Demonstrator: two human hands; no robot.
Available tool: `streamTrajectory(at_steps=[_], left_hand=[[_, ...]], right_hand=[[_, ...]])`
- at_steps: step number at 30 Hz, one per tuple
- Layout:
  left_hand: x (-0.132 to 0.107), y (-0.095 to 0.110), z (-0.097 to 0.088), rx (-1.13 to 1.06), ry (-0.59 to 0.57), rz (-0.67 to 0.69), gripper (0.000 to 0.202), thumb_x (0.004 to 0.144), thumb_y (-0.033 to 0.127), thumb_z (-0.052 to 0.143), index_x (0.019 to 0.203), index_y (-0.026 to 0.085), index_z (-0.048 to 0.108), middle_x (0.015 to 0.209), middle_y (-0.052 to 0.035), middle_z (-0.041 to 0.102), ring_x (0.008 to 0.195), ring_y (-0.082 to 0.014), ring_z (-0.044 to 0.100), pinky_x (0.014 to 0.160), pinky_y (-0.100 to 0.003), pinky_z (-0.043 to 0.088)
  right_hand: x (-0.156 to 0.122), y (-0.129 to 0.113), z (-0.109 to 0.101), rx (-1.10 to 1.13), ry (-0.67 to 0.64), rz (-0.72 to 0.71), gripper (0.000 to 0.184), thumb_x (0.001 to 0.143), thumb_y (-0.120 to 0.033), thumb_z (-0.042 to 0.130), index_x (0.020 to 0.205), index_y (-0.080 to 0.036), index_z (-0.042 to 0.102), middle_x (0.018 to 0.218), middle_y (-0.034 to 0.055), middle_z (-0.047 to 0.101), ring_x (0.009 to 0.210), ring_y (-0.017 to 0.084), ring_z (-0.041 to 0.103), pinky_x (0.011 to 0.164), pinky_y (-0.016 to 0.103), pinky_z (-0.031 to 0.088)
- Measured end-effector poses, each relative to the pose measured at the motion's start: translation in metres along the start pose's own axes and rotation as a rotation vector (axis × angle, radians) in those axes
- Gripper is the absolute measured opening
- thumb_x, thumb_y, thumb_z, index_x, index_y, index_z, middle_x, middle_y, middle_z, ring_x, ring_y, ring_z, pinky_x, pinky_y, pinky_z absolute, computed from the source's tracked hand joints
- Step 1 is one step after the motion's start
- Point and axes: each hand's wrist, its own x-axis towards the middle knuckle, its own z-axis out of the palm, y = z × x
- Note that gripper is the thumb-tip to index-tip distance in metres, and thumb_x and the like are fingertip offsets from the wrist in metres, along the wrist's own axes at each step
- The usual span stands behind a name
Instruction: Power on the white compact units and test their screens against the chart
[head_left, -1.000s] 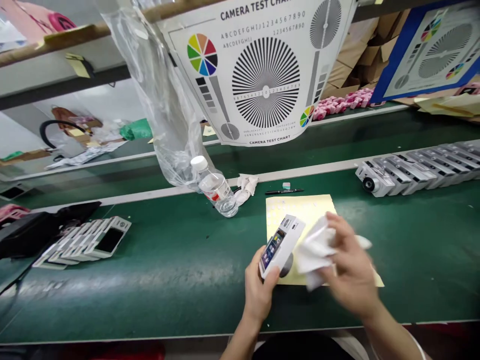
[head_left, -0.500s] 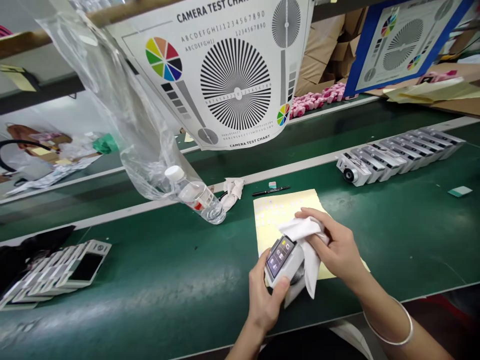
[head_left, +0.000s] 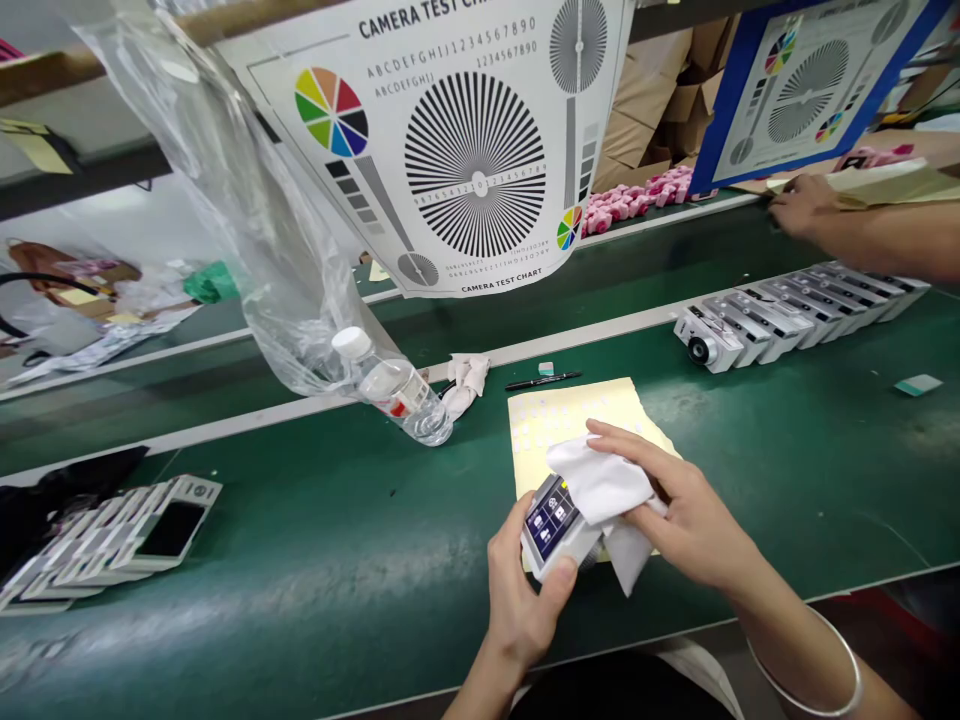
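My left hand (head_left: 525, 590) grips a small white camera (head_left: 553, 527) with its lit screen facing up, low over the green table (head_left: 337, 560). My right hand (head_left: 686, 510) presses a white cloth (head_left: 607, 495) onto the camera's upper right side, fingers wrapped over the cloth. Both hands hover above the near edge of a yellow sheet (head_left: 570, 415) lying on the table.
A row of white cameras (head_left: 795, 310) lies at the right, another row (head_left: 105, 545) at the left. A water bottle (head_left: 394, 388), crumpled cloth (head_left: 465, 378) and pen (head_left: 541, 380) lie behind the sheet. Another person's hand (head_left: 806, 205) reaches in at far right. A test chart (head_left: 472, 140) hangs above.
My right hand brought the cloth onto the camera and now rubs it; the camera tilted lower toward me. Another person's hand has appeared at the far right.
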Motion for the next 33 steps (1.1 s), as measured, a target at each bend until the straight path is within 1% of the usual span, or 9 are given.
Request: streamTrajectory(at_steps=[4,10,12,14,17,22,24,27,33], left_hand=[[0.003,-0.002,-0.003,0.022,0.023,0.042,0.064,0.078,0.062,0.055,0.119,0.013,0.059,0.101,-0.0105,0.07,0.085,-0.0263,0.066,0.075,-0.034,0.052],[-0.001,-0.014,-0.02,0.017,-0.006,0.051,0.063,0.081,0.064,0.051,0.117,0.012,0.059,0.102,-0.0124,0.071,0.09,-0.0296,0.068,0.075,-0.037,0.054],[-0.003,-0.013,-0.031,0.091,0.043,0.162,0.065,0.082,0.065,0.049,0.121,0.014,0.056,0.106,-0.0129,0.071,0.092,-0.0301,0.069,0.075,-0.038,0.055],[-0.002,-0.005,-0.041,0.212,0.065,0.318,0.064,0.083,0.065,0.046,0.124,0.017,0.053,0.103,-0.0114,0.07,0.087,-0.028,0.069,0.07,-0.036,0.054],[0.002,0.012,-0.053,0.383,0.051,0.549,0.063,0.082,0.065,0.044,0.123,0.017,0.051,0.094,-0.0098,0.067,0.077,-0.0252,0.067,0.066,-0.037,0.051],[0.006,0.023,-0.061,0.662,-0.034,0.819,0.063,0.075,0.045,0.054,0.126,0.01,0.048,0.091,-0.0115,0.067,0.077,-0.0263,0.065,0.084,-0.048,0.048],[0.004,0.02,-0.062,0.691,-0.053,0.827,0.068,0.072,0.041,0.057,0.13,0.007,0.044,0.093,-0.0121,0.066,0.082,-0.0264,0.065,0.089,-0.049,0.047],[-0.001,0.013,-0.063,0.636,-0.035,0.705,0.067,0.075,0.041,0.058,0.132,0.01,0.039,0.101,-0.0132,0.063,0.095,-0.0278,0.064,0.091,-0.047,0.05],[-0.006,0.005,-0.067,0.44,-0.048,0.544,0.052,0.077,0.038,0.066,0.121,0.017,0.048,0.102,-0.0106,0.062,0.096,-0.026,0.062,0.084,-0.042,0.054]], right_hand=[[0.006,-0.006,0.008,-0.056,0.081,-0.047,0.039,0.077,-0.016,0.059,0.114,-0.021,0.065,0.132,0.0137,0.061,0.122,0.027,0.06,0.092,0.038,0.056],[0.034,0.023,-0.002,-0.185,0.292,0.103,0.03,0.088,-0.021,0.042,0.095,-0.019,0.071,0.086,0.0067,0.077,0.071,0.021,0.073,0.062,0.031,0.058],[0.041,0.039,-0.014,-0.234,0.35,0.175,0.03,0.088,-0.026,0.043,0.101,-0.018,0.07,0.092,0.0101,0.076,0.08,0.026,0.072,0.069,0.038,0.058],[0.042,0.048,-0.024,-0.279,0.339,0.218,0.033,0.081,-0.031,0.056,0.109,-0.018,0.068,0.116,0.016,0.07,0.109,0.036,0.065,0.088,0.051,0.052],[0.033,0.046,-0.029,-0.237,0.218,0.252,0.048,0.078,-0.041,0.064,0.122,-0.021,0.063,0.143,0.0181,0.05,0.133,0.042,0.043,0.103,0.063,0.037],[0.002,0.017,-0.006,0.458,-0.367,0.236,0.062,0.091,-0.07,0.03,0.142,-0.035,0.039,0.137,0.0107,0.054,0.109,0.027,0.064,0.084,0.04,0.056],[-0.008,0.011,0.008,0.486,-0.374,0.183,0.06,0.089,-0.072,0.031,0.135,-0.036,0.047,0.122,0.0069,0.062,0.099,0.023,0.066,0.078,0.033,0.055],[-0.017,0.009,0.024,0.448,-0.187,0.159,0.051,0.091,-0.069,0.033,0.119,-0.033,0.056,0.104,0.003,0.065,0.083,0.018,0.064,0.071,0.027,0.052],[-0.023,0.005,0.032,0.342,-0.069,0.029,0.032,0.095,-0.052,0.043,0.114,-0.03,0.055,0.099,0.0033,0.064,0.082,0.018,0.064,0.068,0.025,0.052]])
